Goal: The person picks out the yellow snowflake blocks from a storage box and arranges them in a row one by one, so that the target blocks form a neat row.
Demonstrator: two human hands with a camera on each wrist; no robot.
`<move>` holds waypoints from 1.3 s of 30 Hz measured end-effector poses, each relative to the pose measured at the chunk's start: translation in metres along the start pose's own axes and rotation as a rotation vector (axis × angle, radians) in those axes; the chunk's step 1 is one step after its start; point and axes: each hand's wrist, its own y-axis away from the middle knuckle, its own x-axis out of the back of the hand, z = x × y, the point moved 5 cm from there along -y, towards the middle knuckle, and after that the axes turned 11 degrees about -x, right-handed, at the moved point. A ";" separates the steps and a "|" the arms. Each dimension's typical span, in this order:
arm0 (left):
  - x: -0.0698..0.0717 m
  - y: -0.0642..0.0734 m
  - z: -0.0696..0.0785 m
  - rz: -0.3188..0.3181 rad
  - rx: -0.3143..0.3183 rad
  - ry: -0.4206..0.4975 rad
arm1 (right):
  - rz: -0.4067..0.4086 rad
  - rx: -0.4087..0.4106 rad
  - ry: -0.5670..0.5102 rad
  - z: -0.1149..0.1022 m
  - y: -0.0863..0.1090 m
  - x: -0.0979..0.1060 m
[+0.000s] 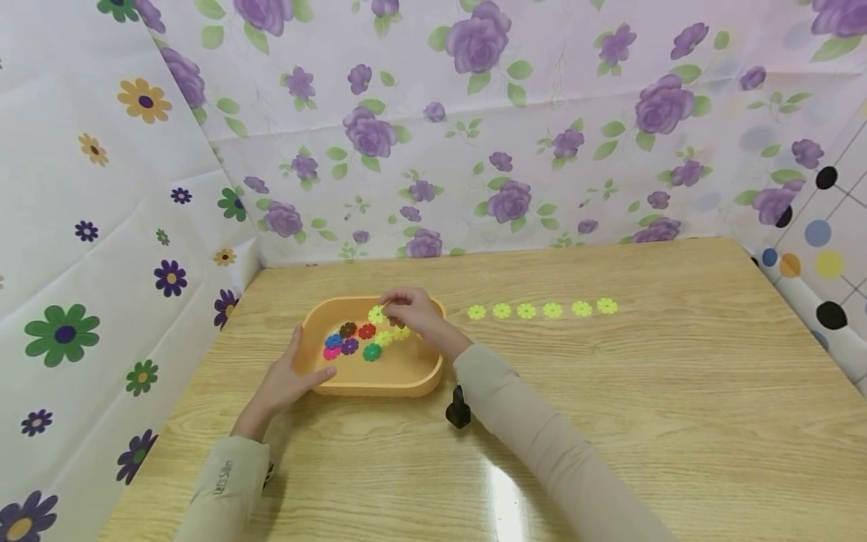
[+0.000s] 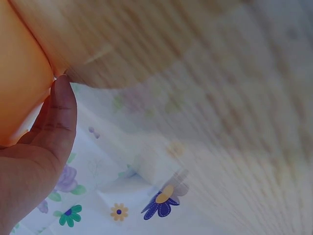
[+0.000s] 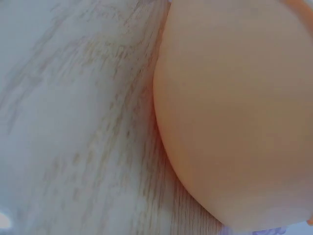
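My left hand (image 1: 283,384) holds the left end of an orange-yellow plastic tray (image 1: 386,389), its thumb over the front rim and its fingers along the left side. In the left wrist view, digits press against the tray's wall. Over the back of the tray, my right hand (image 1: 415,312) pinches a yellow flower-shaped plastic disc (image 1: 376,315). Below it lie more yellow discs (image 1: 384,339), partly hidden by that hand. Also in the tray are a green disc (image 1: 372,351), a red one (image 1: 366,331), and several brown, blue, purple and pink ones. The right wrist view shows only tray wall and tabletop.
To the right of the tray, several yellow discs (image 1: 526,310) lie in a spaced row on the wooden table (image 1: 609,421). A small black device (image 1: 458,410) is by my right cuff. Flower-printed cloth (image 1: 433,181) stands behind the table and on its left.
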 end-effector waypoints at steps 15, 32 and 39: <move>0.000 -0.001 0.000 -0.004 -0.005 -0.004 | 0.107 0.105 -0.069 -0.023 0.036 0.014; -0.001 -0.001 -0.001 -0.013 0.008 -0.005 | 0.296 0.122 -0.164 -0.010 0.042 0.038; -0.002 -0.001 -0.001 -0.015 0.016 -0.010 | 0.310 0.149 -0.159 -0.013 0.051 0.051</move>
